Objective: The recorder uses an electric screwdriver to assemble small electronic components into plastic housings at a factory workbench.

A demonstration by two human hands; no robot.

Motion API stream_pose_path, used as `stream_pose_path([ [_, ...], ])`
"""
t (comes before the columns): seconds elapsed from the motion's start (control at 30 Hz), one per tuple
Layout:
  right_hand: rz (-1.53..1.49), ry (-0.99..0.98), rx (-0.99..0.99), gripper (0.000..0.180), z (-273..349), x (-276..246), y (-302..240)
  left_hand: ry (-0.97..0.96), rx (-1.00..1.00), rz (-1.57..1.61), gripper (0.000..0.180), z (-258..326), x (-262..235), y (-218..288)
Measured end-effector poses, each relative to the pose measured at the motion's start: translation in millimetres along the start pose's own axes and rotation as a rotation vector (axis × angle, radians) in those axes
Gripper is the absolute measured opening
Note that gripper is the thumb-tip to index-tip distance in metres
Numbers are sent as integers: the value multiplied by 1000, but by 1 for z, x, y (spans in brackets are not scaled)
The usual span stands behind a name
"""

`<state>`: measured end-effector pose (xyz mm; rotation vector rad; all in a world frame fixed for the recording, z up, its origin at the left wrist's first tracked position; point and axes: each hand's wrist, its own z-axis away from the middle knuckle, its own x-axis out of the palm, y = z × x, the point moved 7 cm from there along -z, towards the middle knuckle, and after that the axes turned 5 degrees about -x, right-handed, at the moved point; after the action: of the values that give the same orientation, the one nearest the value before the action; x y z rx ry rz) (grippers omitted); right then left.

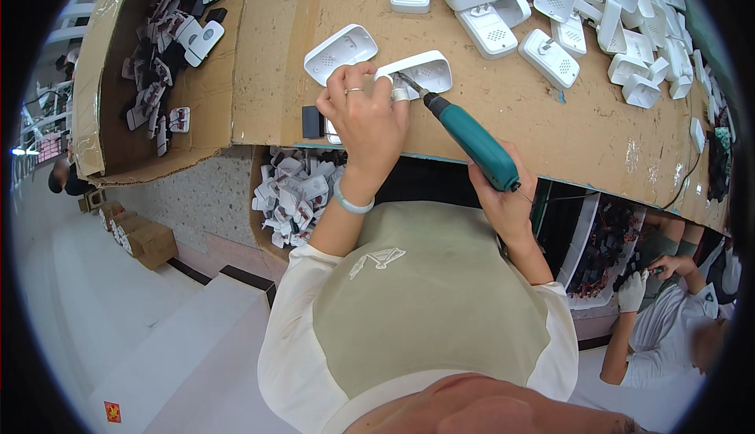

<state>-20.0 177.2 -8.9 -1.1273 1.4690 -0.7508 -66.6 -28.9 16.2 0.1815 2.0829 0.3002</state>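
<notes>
My left hand [363, 112], a ring on its finger, is closed on the near-left side of a white plastic shell [431, 70], which lies open side up on the cardboard-covered table. My right hand [503, 202] grips the rear of a teal electric screwdriver [476, 141]. The tool's metal bit slants down into that shell, close to my left fingertips; whether it touches a screw is hidden. Another open white shell [340, 50] rests just beyond my left hand. Beside my left wrist sits a small black block [313, 123], with a white piece partly covered by the hand.
Many white shells [550, 57] pile up at the back right. A cardboard box [206, 112] on the left holds white and black parts. Below the table edge stands a bin of white pieces [295, 198]. A gloved co-worker [668, 316] works at lower right, near a cable [690, 171].
</notes>
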Motion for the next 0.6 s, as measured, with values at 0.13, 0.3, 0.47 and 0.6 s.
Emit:
stream_pose_path([
  [0.13, 6, -5, -13, 32, -1, 0, 0, -21, -16, -5, 17, -1, 0, 1],
  [0.3, 9, -15, -3, 33, 0, 1, 0, -17, -9, -11, 17, -2, -1, 1],
  [0.47, -10, -29, -12, 35, 0, 1, 2, 0, -6, -15, 16, -2, -1, 2],
  [0.6, -13, -33, -2, 36, 0, 1, 2, -14, -13, -13, 17, -3, 0, 3],
])
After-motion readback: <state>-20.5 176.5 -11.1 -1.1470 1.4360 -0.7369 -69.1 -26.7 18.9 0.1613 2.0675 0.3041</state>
